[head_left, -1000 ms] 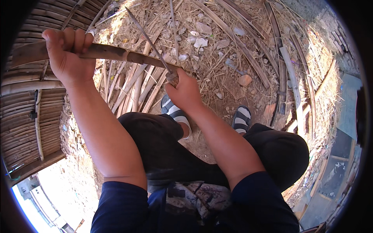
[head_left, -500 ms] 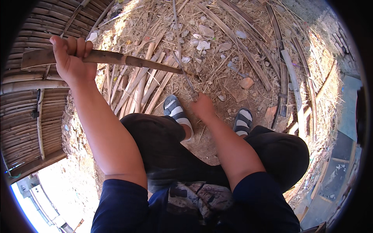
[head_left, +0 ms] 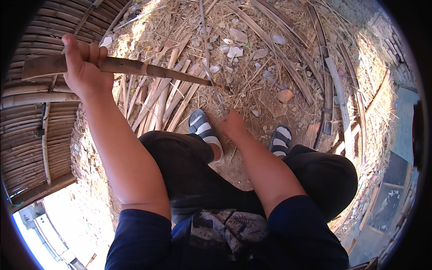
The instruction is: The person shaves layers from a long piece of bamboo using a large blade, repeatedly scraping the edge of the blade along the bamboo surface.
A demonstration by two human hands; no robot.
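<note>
My left hand (head_left: 84,67) is raised at the upper left and grips a long brown bamboo strip (head_left: 153,70) that tapers to a point toward the right. My right hand (head_left: 233,124) is low near the ground between my two sandalled feet (head_left: 203,128), apart from the strip; its fingers are turned away from me and I cannot tell whether it holds anything. A thin pale stick (head_left: 208,54) lies on the ground just beyond it, running away from me. I sit or crouch with both knees bent in dark trousers.
Several split bamboo strips (head_left: 159,101) lie in a pile below my left hand. Dry straw, stones (head_left: 285,96) and long bamboo poles (head_left: 327,72) cover the ground. A woven bamboo wall (head_left: 27,117) curves along the left. A flat greenish slab (head_left: 396,148) lies at the right.
My right hand let go of the strip's tip and dropped down to the ground between my feet. My left hand still holds the strip, now raised a little.
</note>
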